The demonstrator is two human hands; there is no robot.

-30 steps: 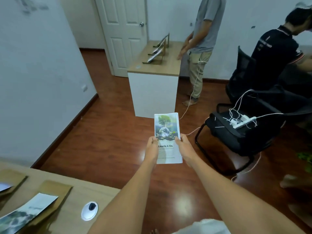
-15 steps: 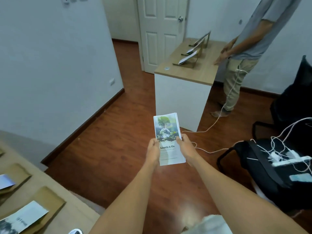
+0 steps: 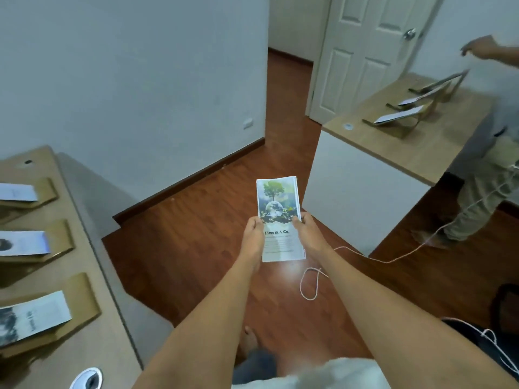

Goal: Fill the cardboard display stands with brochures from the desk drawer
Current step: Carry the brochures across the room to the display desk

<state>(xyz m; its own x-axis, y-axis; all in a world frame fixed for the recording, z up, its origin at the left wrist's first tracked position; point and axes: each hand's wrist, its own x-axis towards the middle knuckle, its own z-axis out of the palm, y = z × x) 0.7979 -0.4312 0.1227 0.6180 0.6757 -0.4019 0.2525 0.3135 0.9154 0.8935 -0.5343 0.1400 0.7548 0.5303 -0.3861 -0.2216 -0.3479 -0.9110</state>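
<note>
Both hands hold one stack of brochures (image 3: 279, 217) out in front of the body, above the reddish wooden floor (image 3: 179, 248): the left hand (image 3: 254, 240) pinches the stack's left edge with the thumb laid over the printed cover, and the right hand (image 3: 309, 237) grips the right edge the same way, thumb on top and fingers hidden underneath. The stack stands upright in the grip, cover facing the camera, showing a tree above a globe and the words "Liceria & Co."; several sheet edges show along its right side. Well to the left of the left hand, a wooden desk (image 3: 92, 341) carries three cardboard display stands (image 3: 81, 301) in a row, each with a brochure lying in it. The nearest stand's brochure (image 3: 33, 315) is blurred; its print cannot be read. A round cable grommet (image 3: 87, 380) sits in the desk top at the near edge. Beyond and to the right of the right hand, a second desk (image 3: 427, 153) with a white side panel bears more stands (image 3: 404, 122), at least two with paper in them. Another person (image 3: 483, 175) stands at its far right side, one arm stretched above it. A thin white cord (image 3: 309, 284) loops on the floor just below the right hand and trails off toward that person's feet. A white door (image 3: 365, 51) stands behind the second desk.
</note>
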